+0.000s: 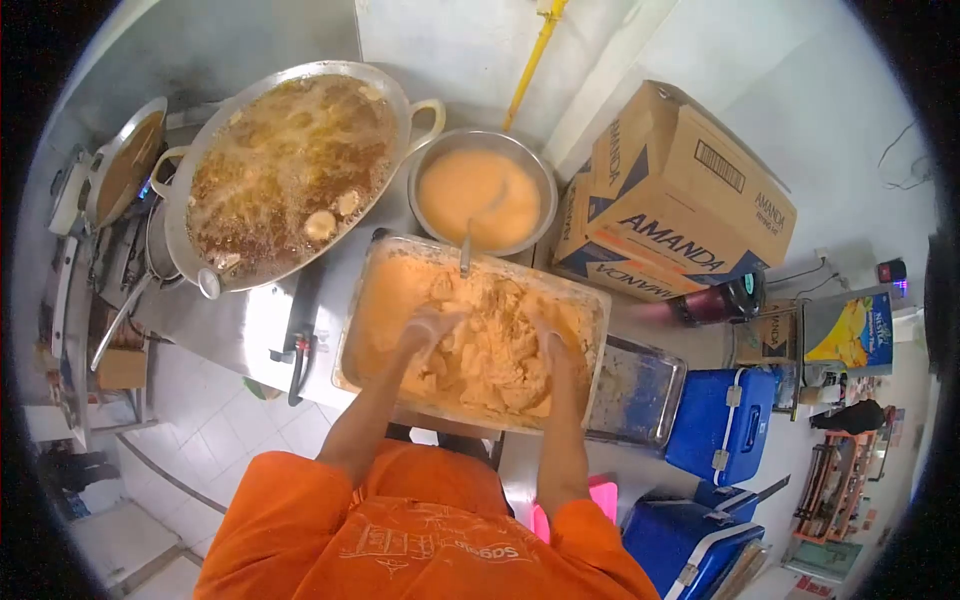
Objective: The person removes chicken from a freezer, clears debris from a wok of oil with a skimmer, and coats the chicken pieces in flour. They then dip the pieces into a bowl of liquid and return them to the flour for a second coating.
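Observation:
A large rectangular tray (352, 362) full of orange breading flour (385, 275) is in front of me. A heap of flour-coated pieces (505, 350) fills its middle and right. My left hand (434, 326), whitened with flour, reaches into the left side of the heap with its fingers stretched out. On the heap's right side is my right hand (546, 330), its fingers extended along the coated pieces and partly sunk in the flour. Just behind the tray stands a steel bowl (418, 205) of orange batter (465, 185), with a ladle (466, 255) whose handle leans over the near rim.
At the left, a big two-handled pan (180, 235) holds bubbling oil with frying pieces; a strainer (125, 315) lies beside it. Cardboard boxes (690, 190) stand back right, near a dark bottle (715, 300). Right of the tray are another tray (670, 400) and blue coolers (720, 425).

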`<move>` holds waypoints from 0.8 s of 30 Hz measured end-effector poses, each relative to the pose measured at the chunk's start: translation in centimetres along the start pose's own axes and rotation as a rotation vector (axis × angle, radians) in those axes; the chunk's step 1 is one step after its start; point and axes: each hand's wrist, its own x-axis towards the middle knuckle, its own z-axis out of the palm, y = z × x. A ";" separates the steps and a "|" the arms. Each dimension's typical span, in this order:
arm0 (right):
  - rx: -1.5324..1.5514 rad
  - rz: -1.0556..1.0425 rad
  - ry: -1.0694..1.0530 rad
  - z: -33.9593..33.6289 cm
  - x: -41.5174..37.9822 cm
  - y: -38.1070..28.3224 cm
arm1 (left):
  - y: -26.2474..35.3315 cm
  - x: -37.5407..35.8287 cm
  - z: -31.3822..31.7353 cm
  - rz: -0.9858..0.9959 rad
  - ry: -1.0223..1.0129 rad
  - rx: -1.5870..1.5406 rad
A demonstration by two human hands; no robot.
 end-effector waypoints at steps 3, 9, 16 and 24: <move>-0.142 0.108 0.216 5.9 -0.3 -1.0 | 5.2 -2.4 1.4 0.142 -0.064 0.210; -0.511 0.145 0.134 6.0 0.7 -0.3 | 7.3 -4.2 1.4 -0.265 0.168 -0.084; -0.417 0.017 0.449 10.0 -11.2 -10.8 | 9.2 -4.2 -7.5 -0.451 0.248 -0.317; -0.360 -0.037 0.212 10.1 -7.6 -7.0 | 10.0 -4.1 -3.0 -0.455 0.204 -0.168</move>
